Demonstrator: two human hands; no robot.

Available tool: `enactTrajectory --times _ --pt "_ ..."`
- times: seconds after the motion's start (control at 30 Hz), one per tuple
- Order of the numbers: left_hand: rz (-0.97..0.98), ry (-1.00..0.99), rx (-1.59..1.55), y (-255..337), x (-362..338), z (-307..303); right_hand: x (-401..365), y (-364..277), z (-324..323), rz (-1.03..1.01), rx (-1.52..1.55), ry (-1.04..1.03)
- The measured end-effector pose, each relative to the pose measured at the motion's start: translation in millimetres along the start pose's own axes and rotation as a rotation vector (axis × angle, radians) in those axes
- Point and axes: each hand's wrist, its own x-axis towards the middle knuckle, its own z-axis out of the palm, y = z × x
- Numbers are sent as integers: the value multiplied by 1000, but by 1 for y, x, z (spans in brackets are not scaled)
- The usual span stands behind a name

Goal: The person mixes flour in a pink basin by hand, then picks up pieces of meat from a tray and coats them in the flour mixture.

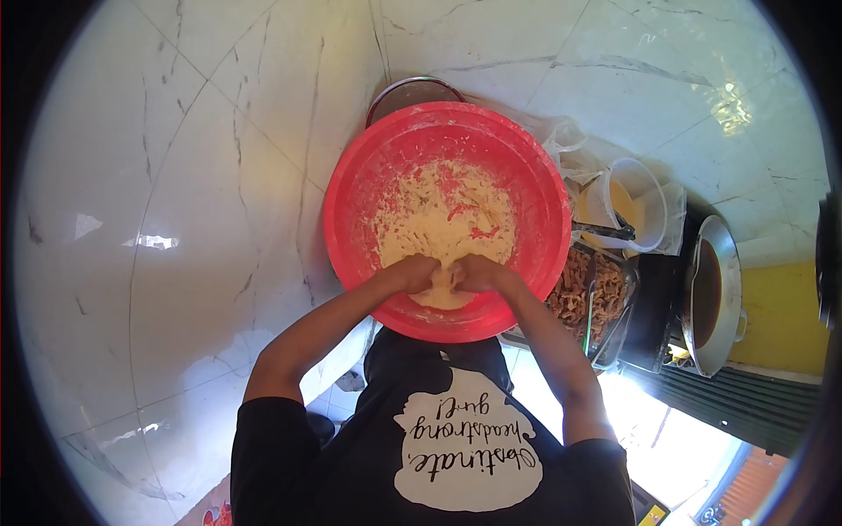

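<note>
A large red basin [351, 188] holds a pale, crumbly, flour-like mixture [438, 215]. Near the basin's front side, my left hand [415, 273] is sunk into the mixture with its fingers curled. Just to its right, my right hand [476, 273] is curled in the same way, and a small gap lies between the two hands. Some of the mixture sits between and under them. The fingertips of both hands are hidden in it, so what they grip cannot be made out clearly.
Right of the basin stand a clear tub [651, 206] with yellowish liquid and a black-handled tool, and a tray of brown fried pieces [614, 302]. Farther right is a wide metal pan [728, 307] with dark liquid. Marbled tiled walls [219, 175] rise left and behind.
</note>
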Motion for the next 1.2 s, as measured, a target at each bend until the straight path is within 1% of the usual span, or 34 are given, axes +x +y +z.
enactTrajectory --times 0.07,0.1,0.17,0.2,0.27,0.3,0.37,0.4,0.47,0.5,0.57,0.6,0.67,0.7,0.77,0.9,0.97,1.0,1.07,1.2 --pt "29 129 147 3 1 -1 4 -1 3 -82 -59 247" --pt "29 126 148 8 -2 -1 5 -2 7 -81 -56 247" --pt "87 -108 151 19 -8 -1 5 -5 11 -10 -100 10" --pt "86 -104 152 14 -5 0 4 -7 8 -11 -103 11" --pt "123 -136 4 5 2 4 -1 -10 3 29 -150 -87" --pt "123 -133 0 5 2 3 -1 -8 0 29 -153 -89" --pt "67 112 -32 5 1 -2 -1 -4 -6 0 -13 60" --pt "67 110 -31 1 5 1 3 -1 -3 0 -11 61" --pt "181 436 23 -11 16 11 14 8 4 -34 -37 433" --pt "179 436 22 -4 12 8 14 6 5 -35 -37 431" --pt "127 54 193 18 1 -5 9 -2 3 -22 -225 106" --pt "127 56 193 15 2 1 6 -5 3 -23 -227 106" --pt "120 -26 -2 7 1 17 0 -11 5 30 -160 -72" --pt "121 -22 0 8 1 14 1 -8 4 29 -164 -70" --pt "150 -55 38 9 1 13 3 0 8 -87 -142 -75" --pt "168 -25 90 0 6 10 -3 0 6 -44 -113 -14" --pt "205 131 -64 -5 3 6 -9 -3 2 -41 -89 53" --pt "204 127 -65 -3 0 1 -8 -1 1 -40 -85 52" --pt "194 169 -63 -1 -3 -12 -6 1 -4 -16 -19 137" --pt "183 171 -88 0 -11 -32 -15 -3 -20 -35 97 92"
